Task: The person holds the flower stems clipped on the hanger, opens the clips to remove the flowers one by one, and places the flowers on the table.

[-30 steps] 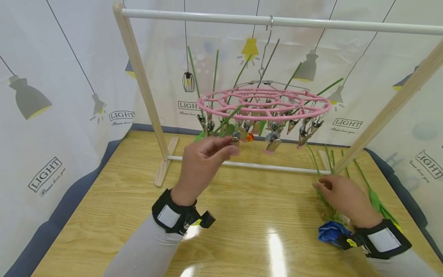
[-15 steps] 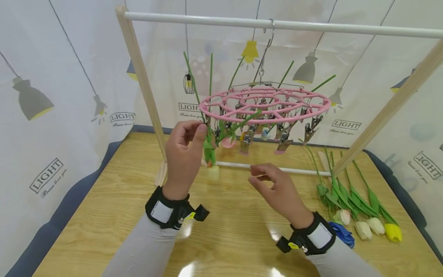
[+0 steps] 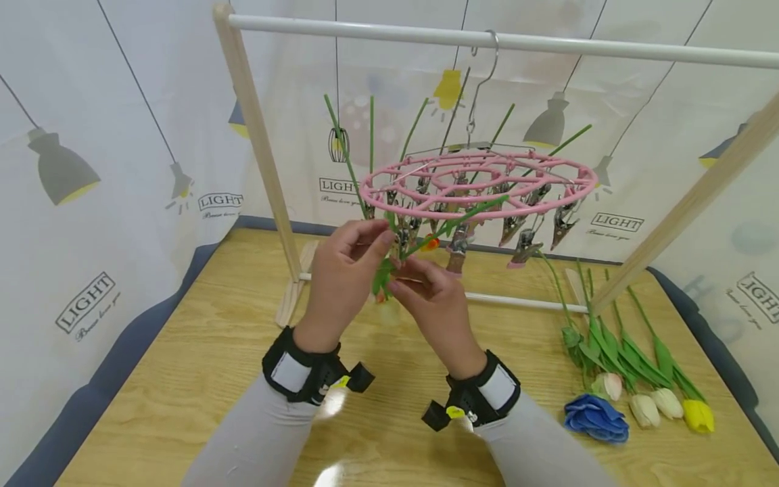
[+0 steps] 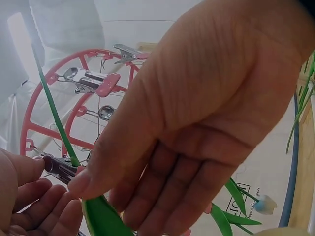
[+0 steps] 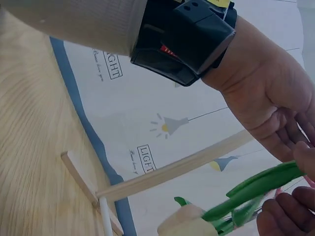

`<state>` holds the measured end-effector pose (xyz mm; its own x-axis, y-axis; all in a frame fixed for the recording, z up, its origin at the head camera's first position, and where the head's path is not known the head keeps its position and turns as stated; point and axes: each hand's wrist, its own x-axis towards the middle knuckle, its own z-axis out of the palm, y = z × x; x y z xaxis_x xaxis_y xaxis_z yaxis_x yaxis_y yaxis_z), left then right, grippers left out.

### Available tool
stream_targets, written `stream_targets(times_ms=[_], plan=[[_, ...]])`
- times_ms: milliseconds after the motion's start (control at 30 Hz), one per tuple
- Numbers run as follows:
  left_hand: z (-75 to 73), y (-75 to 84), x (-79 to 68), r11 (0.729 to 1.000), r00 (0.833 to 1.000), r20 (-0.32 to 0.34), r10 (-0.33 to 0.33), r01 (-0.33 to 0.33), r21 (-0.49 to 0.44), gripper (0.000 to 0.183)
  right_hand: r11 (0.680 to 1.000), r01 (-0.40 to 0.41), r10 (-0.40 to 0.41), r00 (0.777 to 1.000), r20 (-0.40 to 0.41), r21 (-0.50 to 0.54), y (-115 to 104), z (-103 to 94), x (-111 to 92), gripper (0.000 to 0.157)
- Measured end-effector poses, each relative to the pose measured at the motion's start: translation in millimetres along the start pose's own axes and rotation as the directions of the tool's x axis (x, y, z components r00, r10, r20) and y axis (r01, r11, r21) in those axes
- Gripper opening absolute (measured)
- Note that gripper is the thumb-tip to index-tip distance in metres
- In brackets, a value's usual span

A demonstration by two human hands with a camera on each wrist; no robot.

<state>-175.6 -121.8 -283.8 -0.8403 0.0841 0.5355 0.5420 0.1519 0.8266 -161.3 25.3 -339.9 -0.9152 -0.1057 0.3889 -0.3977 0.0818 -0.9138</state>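
Beneath the white rail [image 3: 365, 30], head view: a round pink rack [image 3: 438, 214] hangs from a wire hook [image 3: 494, 64], with more clips [image 3: 523, 249] dangling round it. The left hand [image 3: 343, 277] pinches one metal clip [image 3: 402, 240] near its upper end. The right hand [image 3: 438, 308] pinches the pale tulip [image 3: 382, 276] just under that clip; its green stem slants up across the rack's near rim. Risk, as I judge it: stem snags on the rim, owing to that slant. Loose flowers [image 3: 639, 362], one a ruffled blue rose [image 3: 596, 418], lie at right on the glossy, wood-grained table [image 3: 201, 406].

Left wrist view: the left hand's thumb and fingers, at the left edge, press together on the clip's handle. Shiny ribbed metal, rounded pink tip. The right hand fills the middle, thumb at that tip. Cannot tell whether the stem sits between the clip's jaws or only beside them; if poorly seated, it would probably slip once the handles are released.

Right wrist view: right-hand fingers are clamped on the tulip's smooth, tapering leaf. Cream bloom [image 5: 184, 223] points downward, rounded and matt. Pulling by the leaf alone might slide or tear it. Behind, a squared, pale wooden upright [image 5: 174, 168].
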Motion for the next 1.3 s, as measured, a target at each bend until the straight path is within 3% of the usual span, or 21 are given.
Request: stream_targets(times_ms=[167, 333, 567, 767, 1067, 1300], plan=[[2.3, 1.8, -1.3, 1.000, 0.999, 0.032, -0.002, 0.003, -0.016, 0.023, 0.999, 0.022, -0.021, 0.999, -0.046, 0.033, 0.8, 9.5, 4.1, 0.024], [3.6, 3.0, -3.2, 0.999, 0.999, 0.052, -0.012, 0.014, -0.037, 0.023, 0.998, -0.023, 0.028, 0.995, -0.096, 0.058, 7.4, 14.8, 3.9, 0.019], [4.8, 6.1, -4.8, 0.998, 0.998, 0.068, 0.011, -0.007, -0.062, 0.021, 0.997, -0.013, 0.020, 0.996, -0.086, 0.078, 29.7, 8.5, 4.2, 0.020], [5.8, 6.7, -5.6, 0.996, 0.994, 0.108, 0.024, -0.015, -0.087, 0.021, 0.994, 0.000, 0.006, 0.998, -0.057, 0.107, 32.1, 3.8, 2.7, 0.023], [12.5, -22.1, -5.4, 0.979, 0.965, 0.261, -0.042, 0.092, -0.183, 0.042, 0.999, 0.039, -0.039, 0.999, -0.013, 0.004, 31.5, -0.6, -2.7, 0.018], [15.4, -30.1, -6.4, 0.973, 0.959, 0.276, -0.068, 0.124, -0.194, 0.043, 0.998, 0.055, -0.054, 0.998, 0.022, -0.042, -0.4, -1.3, -10.3, 0.018]])
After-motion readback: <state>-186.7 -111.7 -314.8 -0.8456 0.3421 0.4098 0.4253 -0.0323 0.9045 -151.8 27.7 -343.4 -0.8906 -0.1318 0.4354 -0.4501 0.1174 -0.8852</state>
